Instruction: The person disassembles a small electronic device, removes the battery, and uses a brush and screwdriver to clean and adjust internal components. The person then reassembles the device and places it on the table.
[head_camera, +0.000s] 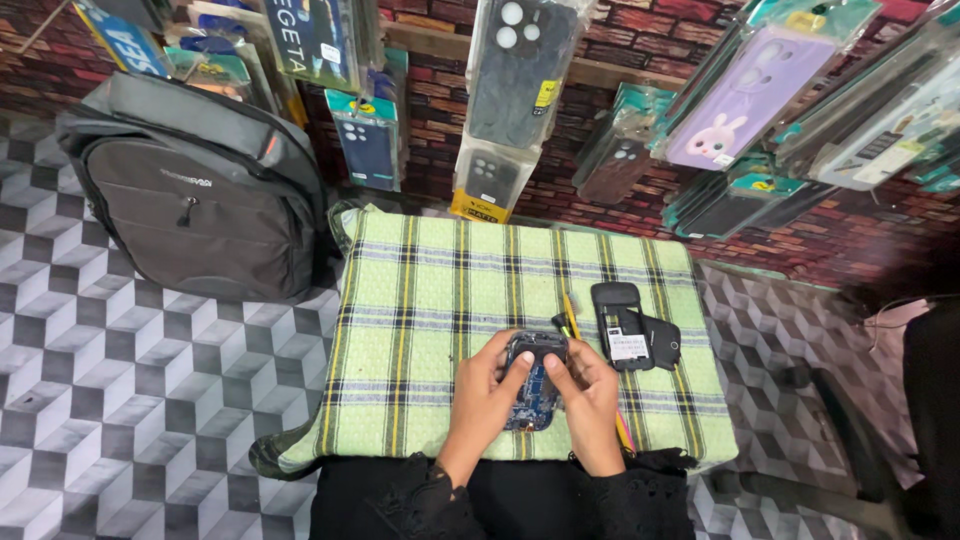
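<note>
Both hands held an opened phone (535, 385) over a green plaid cushion (430, 330). The left hand (487, 397) gripped its left edge, fingers (518, 368) curled closed over the upper rim. The right hand (590, 395) clasped the right edge, its fingers (562, 372) bent onto the exposed blue circuit board (536, 392) between the two hands.

As far as the view showed, the phone was already stripped: its back was off and the board lay bare. Just beyond the right fingers lay a black phone shell (622, 325) with a white label inside, and touching it, a dark back cover (663, 342). A yellow tool (571, 312) lay just past the fingertips, between phone and shell; another thin tool (624, 432) poked out under the right wrist. Whether any screws or parts were out of the board could not be told, since the fingers hid much of it. I judged the opening done, with the board work itself underway.

Well off to the left of the fingers, a grey backpack (200, 190) leaned on the patterned floor (130, 400). Packaged phone cases (520, 70) hung on the brick wall (830, 235) beyond.
</note>
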